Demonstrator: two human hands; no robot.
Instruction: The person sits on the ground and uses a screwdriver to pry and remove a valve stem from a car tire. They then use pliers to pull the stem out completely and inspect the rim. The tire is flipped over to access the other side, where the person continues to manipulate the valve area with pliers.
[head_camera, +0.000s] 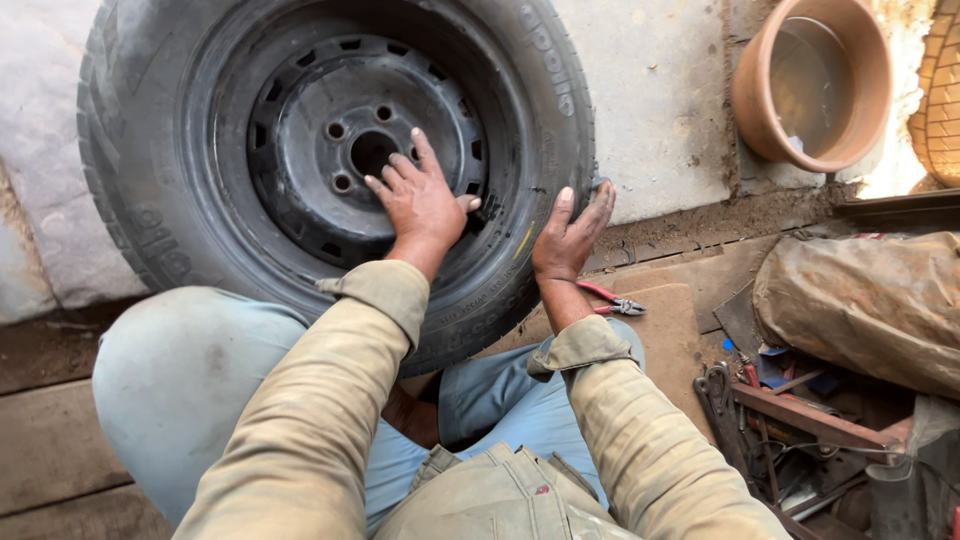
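From the head camera, looking down past the person's knees, a car wheel (330, 170) stands upright on the floor, leaning back towards a pale concrete wall (660, 90), its tyre (545, 150) thick and worn around a black steel rim (300, 130) with bolt holes at the hub. The left hand (420, 200) lies flat on the rim face just right of the hub, fingers spread, pressing rather than grasping anything. The right hand (572, 232) rests open against the tyre's sidewall at its right edge, fingers extended upward, palm to the rubber; it clasps nothing either. I'd judge this wheel heavy and stiff, the steel rigid and dusty, the rubber firm but grippy, so it would take both hands, best set on opposite sides of the tread or hooked through the rim's slots, and it would roll more easily than lift. Just below the right hand a pair of red-handled pliers (612, 300) lies on a board. A terracotta pot (812, 85) sits at upper right, and a heap of rusty tools (800, 420) beside a brown sack (870, 300).
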